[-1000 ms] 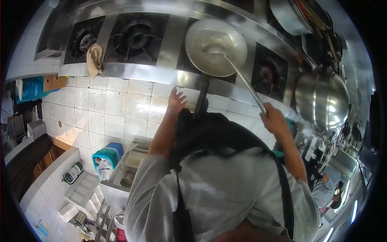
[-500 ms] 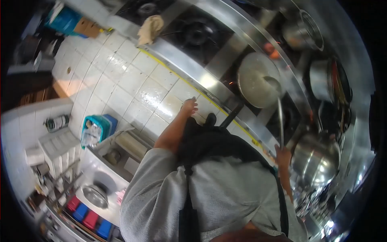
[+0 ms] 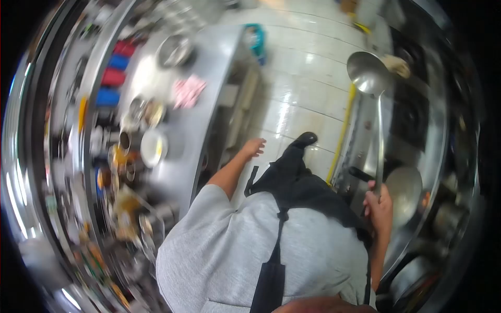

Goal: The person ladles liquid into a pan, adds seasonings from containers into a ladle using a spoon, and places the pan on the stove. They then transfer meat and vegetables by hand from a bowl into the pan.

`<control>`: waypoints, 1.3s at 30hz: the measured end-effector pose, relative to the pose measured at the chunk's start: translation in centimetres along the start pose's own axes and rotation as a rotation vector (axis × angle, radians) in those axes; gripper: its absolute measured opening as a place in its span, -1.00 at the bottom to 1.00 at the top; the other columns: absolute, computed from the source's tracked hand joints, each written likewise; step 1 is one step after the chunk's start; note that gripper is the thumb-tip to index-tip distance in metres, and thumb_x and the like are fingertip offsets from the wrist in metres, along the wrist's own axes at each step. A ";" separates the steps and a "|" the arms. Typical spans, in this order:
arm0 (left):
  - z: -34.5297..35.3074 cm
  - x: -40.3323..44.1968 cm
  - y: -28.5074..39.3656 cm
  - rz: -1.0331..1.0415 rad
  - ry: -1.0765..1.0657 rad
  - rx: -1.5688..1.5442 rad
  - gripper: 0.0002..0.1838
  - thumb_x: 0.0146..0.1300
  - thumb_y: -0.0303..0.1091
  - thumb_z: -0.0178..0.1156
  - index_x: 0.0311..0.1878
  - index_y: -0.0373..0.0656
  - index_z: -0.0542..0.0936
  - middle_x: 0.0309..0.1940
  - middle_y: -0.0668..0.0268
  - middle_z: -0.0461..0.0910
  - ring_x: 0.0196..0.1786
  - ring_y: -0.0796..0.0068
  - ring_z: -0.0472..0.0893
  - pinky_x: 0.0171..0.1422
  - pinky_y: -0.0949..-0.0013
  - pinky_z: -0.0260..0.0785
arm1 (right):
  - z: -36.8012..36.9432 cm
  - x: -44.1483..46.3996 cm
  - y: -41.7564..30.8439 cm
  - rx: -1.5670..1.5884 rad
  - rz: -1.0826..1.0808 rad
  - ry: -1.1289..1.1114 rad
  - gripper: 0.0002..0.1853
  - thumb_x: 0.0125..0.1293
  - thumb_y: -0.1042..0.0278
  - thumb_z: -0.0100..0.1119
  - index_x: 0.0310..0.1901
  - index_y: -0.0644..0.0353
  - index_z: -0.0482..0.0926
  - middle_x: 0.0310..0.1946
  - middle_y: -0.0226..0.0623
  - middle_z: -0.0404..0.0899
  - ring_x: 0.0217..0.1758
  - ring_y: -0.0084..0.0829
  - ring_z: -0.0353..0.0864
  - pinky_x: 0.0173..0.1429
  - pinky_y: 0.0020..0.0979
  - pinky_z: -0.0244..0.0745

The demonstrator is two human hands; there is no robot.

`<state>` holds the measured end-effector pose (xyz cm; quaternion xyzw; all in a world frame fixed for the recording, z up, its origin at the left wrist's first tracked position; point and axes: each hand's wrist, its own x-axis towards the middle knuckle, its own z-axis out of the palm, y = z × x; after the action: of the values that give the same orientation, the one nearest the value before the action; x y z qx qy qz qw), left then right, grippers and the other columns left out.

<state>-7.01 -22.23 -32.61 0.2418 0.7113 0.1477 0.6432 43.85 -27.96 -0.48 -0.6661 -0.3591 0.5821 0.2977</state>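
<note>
My right hand [image 3: 379, 207] is closed around the handle of a long metal ladle [image 3: 368, 74]. The ladle points away from me, its round bowl raised over the front of the stove. Beside that hand sits a pale wok [image 3: 406, 195] on the stove, its dark handle [image 3: 361, 174] jutting toward the aisle; my hand partly overlaps the wok in view. Over the tiled floor, my left hand [image 3: 254, 148] hangs free with its fingers loosely apart, touching nothing.
To my left runs a steel counter [image 3: 182, 156] bearing a pink cloth [image 3: 188, 92], a white plate [image 3: 154, 148] and a metal bowl [image 3: 175, 50]. A tan cloth [image 3: 396, 67] lies at the far stove. A teal bin [image 3: 255, 41] stands beyond the counter.
My body and view have turned toward the counter. The ladle, previously resting in the wok, is now lifted out in my right hand. My left hand stays free.
</note>
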 end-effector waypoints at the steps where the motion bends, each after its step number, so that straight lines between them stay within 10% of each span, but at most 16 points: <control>1: -0.6 -3.2 -4.0 -0.021 0.027 -0.054 -0.47 0.52 0.07 0.08 0.40 0.03 0.57 0.35 0.16 0.57 0.16 0.14 0.66 0.20 0.06 0.46 | 1.2 0.5 -0.9 0.038 0.016 -0.133 -0.71 0.49 0.34 0.20 0.16 0.24 0.52 -0.47 -0.43 0.52 -0.61 -0.66 0.43 -0.54 -0.54 0.35; 14: -2.4 -35.8 -42.0 -0.208 0.795 -1.246 -0.55 0.55 0.16 0.12 -0.03 -0.06 0.65 -0.20 0.37 0.67 -0.38 0.40 0.66 -0.20 0.28 0.49 | 17.5 5.6 7.3 -0.021 0.634 -0.744 -0.72 0.59 0.21 0.15 -0.02 0.29 0.65 -0.59 -0.58 0.38 -0.57 -0.63 0.36 -0.43 -0.56 0.33; 20: -7.5 -46.9 -46.3 0.196 1.670 -1.735 -0.51 0.54 0.20 0.16 -0.38 0.03 0.47 -0.59 0.49 0.43 -0.58 0.57 0.39 -0.49 0.46 0.30 | 26.6 -1.1 4.1 -0.254 0.628 -0.669 -0.70 0.57 0.29 0.14 0.09 0.35 0.67 -0.24 -0.35 0.74 -0.20 -0.51 0.71 -0.03 -0.52 0.55; 23: -12.7 -53.9 -50.5 0.398 1.918 -1.670 -0.51 0.56 0.18 0.13 -0.32 -0.05 0.52 -0.56 0.51 0.41 -0.56 0.67 0.35 -0.49 0.51 0.27 | 25.7 8.5 9.3 -0.797 0.248 -1.046 -0.66 0.54 0.32 0.13 0.14 0.41 0.66 -0.05 -0.28 0.76 -0.04 -0.50 0.70 0.13 -0.47 0.51; 26: -17.3 -59.2 -51.3 0.459 1.975 -1.514 -0.46 0.54 0.13 0.20 0.06 -0.28 0.65 -0.40 0.44 0.41 -0.52 0.67 0.37 -0.41 0.56 0.25 | 33.8 -3.1 0.7 -1.045 0.055 -1.061 -0.63 0.52 0.30 0.13 0.14 0.45 0.66 -0.08 -0.31 0.75 -0.02 -0.54 0.65 0.15 -0.44 0.47; 32: -22.3 -62.1 -52.4 0.452 2.012 -1.456 -0.51 0.51 0.04 0.28 0.13 -0.26 0.69 -0.31 0.39 0.48 -0.50 0.64 0.46 -0.36 0.53 0.31 | 43.9 -11.0 -2.8 -1.448 -0.234 -1.082 -0.63 0.49 0.29 0.14 0.12 0.42 0.66 -0.15 -0.35 0.71 -0.04 -0.52 0.60 0.14 -0.46 0.44; 39: -21.5 -63.1 -51.2 0.306 2.088 -1.088 -0.67 0.56 -0.15 0.24 0.03 -0.25 0.77 -0.36 0.39 0.61 -0.47 0.68 0.51 -0.36 0.52 0.34 | 47.2 -11.2 -2.2 -1.358 -0.136 -1.218 -0.61 0.47 0.27 0.16 0.14 0.41 0.66 -0.18 -0.35 0.70 -0.06 -0.53 0.58 0.13 -0.46 0.42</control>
<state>-32.57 -96.73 -3.26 -0.2183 0.6992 0.6316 -0.2541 -3.87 -36.95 0.73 -0.2532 -0.7576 0.4779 -0.3653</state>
